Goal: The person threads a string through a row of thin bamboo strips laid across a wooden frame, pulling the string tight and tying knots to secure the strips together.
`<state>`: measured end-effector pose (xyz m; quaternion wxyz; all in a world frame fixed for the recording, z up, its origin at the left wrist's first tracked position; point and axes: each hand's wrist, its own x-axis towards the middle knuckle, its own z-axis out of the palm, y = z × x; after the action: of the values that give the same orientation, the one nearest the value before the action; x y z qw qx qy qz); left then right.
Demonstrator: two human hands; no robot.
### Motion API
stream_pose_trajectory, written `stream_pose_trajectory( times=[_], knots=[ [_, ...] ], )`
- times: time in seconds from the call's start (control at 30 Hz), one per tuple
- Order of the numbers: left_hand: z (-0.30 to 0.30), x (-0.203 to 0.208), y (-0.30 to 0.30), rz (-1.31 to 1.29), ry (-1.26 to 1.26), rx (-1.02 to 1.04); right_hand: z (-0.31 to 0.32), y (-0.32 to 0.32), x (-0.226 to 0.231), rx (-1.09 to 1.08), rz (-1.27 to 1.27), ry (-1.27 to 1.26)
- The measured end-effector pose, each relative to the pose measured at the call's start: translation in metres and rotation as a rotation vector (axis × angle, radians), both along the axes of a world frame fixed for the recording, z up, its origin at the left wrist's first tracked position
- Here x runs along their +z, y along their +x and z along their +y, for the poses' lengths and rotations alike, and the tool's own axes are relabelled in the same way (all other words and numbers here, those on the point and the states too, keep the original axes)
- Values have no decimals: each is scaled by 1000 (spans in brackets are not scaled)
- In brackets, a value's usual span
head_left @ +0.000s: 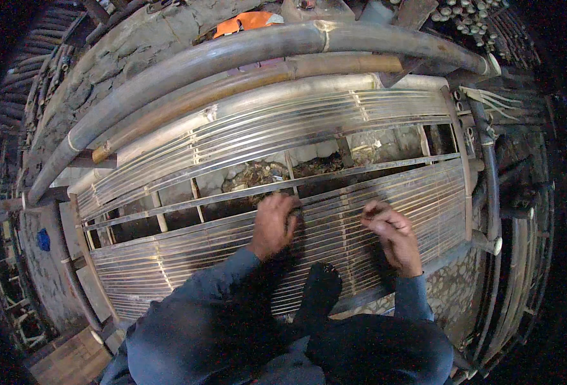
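The left hand's fingers curl downward and the right hand's bend together; I cannot tell whether either grasps anything. Both are over the slatted bamboo bench, which spans the centre. Toward twelve, a long gap between its slats opens onto littered ground. Beyond, a thick bamboo pole arcs from nine to two. Pebbled floor shows at four. The person's legs hide the near edge at six; the outer rim is dark.
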<state>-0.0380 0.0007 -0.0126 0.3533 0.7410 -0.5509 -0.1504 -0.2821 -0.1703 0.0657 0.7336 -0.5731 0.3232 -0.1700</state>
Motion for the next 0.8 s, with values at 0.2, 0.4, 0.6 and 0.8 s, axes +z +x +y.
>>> stream_pose_trajectory(
  times=[0.2,0.4,0.6,0.8],
  knots=[
    [-17,-46,28,259,209,138,-19,38,7,85,242,74],
    [-22,-41,20,208,141,169,-13,108,-55,526,229,-936],
    [-27,-30,15,262,360,236,-9,131,-85,529,514,-1217],
    [-37,-59,34,318,688,193,-3,151,-104,501,605,-1280]
  ],
)
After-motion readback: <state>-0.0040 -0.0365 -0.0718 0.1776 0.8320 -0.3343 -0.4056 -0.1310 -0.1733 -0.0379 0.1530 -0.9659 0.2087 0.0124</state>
